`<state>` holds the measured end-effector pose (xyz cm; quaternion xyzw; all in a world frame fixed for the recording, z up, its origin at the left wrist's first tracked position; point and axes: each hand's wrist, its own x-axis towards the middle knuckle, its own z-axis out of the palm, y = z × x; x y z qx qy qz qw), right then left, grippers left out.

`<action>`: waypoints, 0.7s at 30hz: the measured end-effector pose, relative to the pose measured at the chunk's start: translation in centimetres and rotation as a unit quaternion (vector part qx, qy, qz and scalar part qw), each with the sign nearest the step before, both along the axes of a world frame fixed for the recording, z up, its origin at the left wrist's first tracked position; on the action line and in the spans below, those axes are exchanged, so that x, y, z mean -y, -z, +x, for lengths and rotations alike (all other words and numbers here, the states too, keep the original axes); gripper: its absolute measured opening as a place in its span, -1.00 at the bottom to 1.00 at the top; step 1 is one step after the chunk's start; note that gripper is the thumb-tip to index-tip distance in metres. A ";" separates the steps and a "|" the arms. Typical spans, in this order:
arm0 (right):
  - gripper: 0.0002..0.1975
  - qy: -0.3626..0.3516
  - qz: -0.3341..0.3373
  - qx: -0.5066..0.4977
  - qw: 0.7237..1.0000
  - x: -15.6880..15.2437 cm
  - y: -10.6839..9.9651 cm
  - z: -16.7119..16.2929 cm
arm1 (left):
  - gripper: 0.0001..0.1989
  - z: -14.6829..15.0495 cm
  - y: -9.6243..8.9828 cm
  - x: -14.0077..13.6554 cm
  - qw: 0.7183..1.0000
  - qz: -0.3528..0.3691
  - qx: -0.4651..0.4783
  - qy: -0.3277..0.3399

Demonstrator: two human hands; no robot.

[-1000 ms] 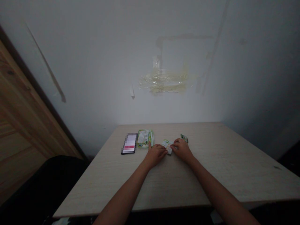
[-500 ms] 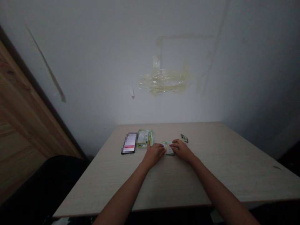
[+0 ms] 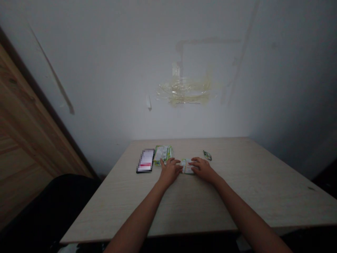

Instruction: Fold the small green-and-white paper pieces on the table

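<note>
A small green-and-white printed wrapper (image 3: 187,167) lies on the table between my two hands, its surface creased. My left hand (image 3: 169,171) rests at its left edge, fingers spread and thumb out towards a green-and-white packet. From the other side, my right hand (image 3: 204,170) lays its spread fingertips over the wrapper's right part. That larger packet (image 3: 163,154) lies flat just beyond my left hand, its near edge partly covered. Behind my right hand sits a small crumpled green-and-white piece (image 3: 207,155), apart from it.
A phone (image 3: 145,161) with a lit, pixelated screen lies left of the packet. The pale wooden table (image 3: 252,182) meets a grey wall (image 3: 110,88) bearing peeling clear tape (image 3: 184,93). A black chair (image 3: 60,196) and wooden panel (image 3: 23,123) stand at the left.
My left hand has shifted slightly left and its fingers have spread. More of the wrapper shows between the hands. My right hand has barely moved.
</note>
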<state>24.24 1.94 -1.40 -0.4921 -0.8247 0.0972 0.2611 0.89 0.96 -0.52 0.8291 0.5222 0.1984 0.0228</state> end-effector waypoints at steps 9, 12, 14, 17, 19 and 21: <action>-0.62 -0.007 0.001 0.033 0.999 0.6 -0.2 -1.2 | -0.80 0.2 -0.3 0.2 0.999 -0.001 0.027 -0.018; -0.63 -0.011 0.002 0.029 1.000 0.6 -0.1 -1.2 | -0.81 0.2 -0.4 0.4 0.999 0.004 0.032 -0.019; -0.62 -0.009 0.002 0.019 1.000 0.5 0.1 -1.2 | -0.82 0.2 -0.4 0.4 0.999 0.007 0.031 -0.020; -0.61 -0.019 0.010 -0.016 1.000 0.3 0.2 -1.1 | -0.82 0.1 -0.6 0.5 0.999 0.005 0.030 -0.019; -0.63 -0.031 0.025 -0.045 0.998 0.1 0.1 -1.1 | -0.82 0.2 -0.8 0.6 0.999 0.004 0.029 -0.020; -0.67 -0.035 0.042 -0.068 0.996 0.0 0.0 -1.0 | -0.83 0.2 -0.9 0.6 0.999 0.005 0.028 -0.021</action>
